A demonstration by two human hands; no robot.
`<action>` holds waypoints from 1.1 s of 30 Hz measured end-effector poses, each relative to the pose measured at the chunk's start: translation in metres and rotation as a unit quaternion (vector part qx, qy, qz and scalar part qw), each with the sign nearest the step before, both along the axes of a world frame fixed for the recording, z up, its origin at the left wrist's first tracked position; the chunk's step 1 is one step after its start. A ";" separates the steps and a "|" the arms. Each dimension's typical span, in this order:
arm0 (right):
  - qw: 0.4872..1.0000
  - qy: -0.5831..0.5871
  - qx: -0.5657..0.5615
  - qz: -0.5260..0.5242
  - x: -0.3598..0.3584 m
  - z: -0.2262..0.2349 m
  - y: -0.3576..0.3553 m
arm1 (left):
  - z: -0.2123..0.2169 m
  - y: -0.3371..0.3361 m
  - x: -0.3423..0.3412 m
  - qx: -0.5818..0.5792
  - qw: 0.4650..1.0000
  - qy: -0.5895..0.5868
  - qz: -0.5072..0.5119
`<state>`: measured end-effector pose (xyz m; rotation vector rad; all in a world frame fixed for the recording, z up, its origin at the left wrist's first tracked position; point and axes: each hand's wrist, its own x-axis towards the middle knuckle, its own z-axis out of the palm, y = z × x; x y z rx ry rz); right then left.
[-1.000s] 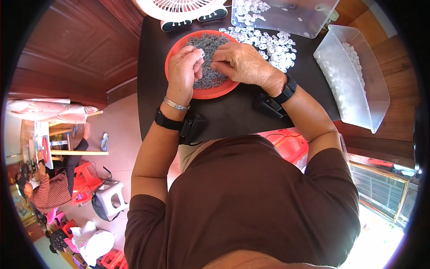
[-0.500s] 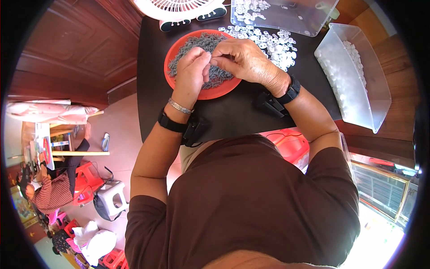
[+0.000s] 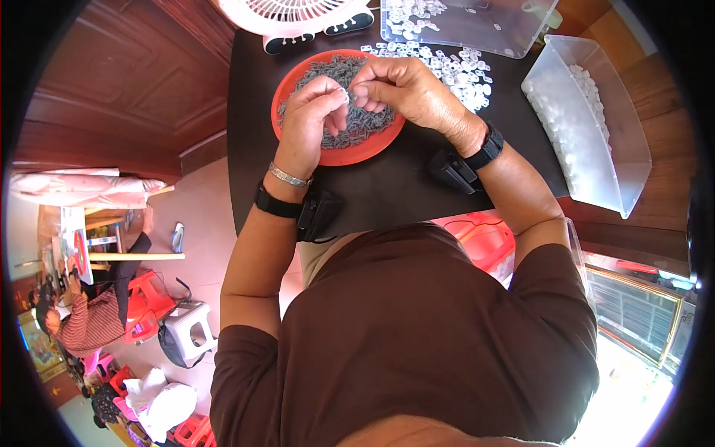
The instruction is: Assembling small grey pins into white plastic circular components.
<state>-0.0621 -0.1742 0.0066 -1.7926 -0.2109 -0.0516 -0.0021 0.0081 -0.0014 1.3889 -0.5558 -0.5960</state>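
Observation:
Both my hands are raised over a round red basin (image 3: pixel 342 157) full of small grey screw-like pieces (image 3: pixel 366 127). My left hand (image 3: pixel 304 119) pinches a tiny white piece between thumb and forefinger; its exact shape is too small to tell. Close beside it, with a narrow gap between the fingertips, my right hand (image 3: pixel 410 93) is closed in a pinch. Whatever the right fingertips hold, if anything, cannot be made out. Behind the right hand, small white plastic pieces (image 3: pixel 469 78) lie spread on the dark table (image 3: pixel 380 195).
A clear bin (image 3: pixel 491 37) with white pieces stands at the back, and another translucent bin (image 3: pixel 570 145) at the right. A white fan (image 3: pixel 287 16) sits at the back left. Stools (image 3: pixel 186 328) and a seated person (image 3: pixel 93 320) are at far left.
My hands have come slightly apart; their fingertips were together before. The white piece now shows at my left fingertips.

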 end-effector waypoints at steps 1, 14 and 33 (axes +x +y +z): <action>1.000 0.002 0.022 -0.013 0.001 -0.001 0.000 | 0.000 -0.001 0.000 -0.013 1.000 -0.017 0.014; 0.999 -0.036 -0.009 -0.030 0.003 -0.004 0.003 | -0.003 -0.002 -0.002 -0.031 0.998 -0.021 -0.052; 0.999 -0.020 -0.019 0.021 -0.001 0.002 0.006 | 0.003 0.001 -0.002 -0.089 0.994 0.058 -0.037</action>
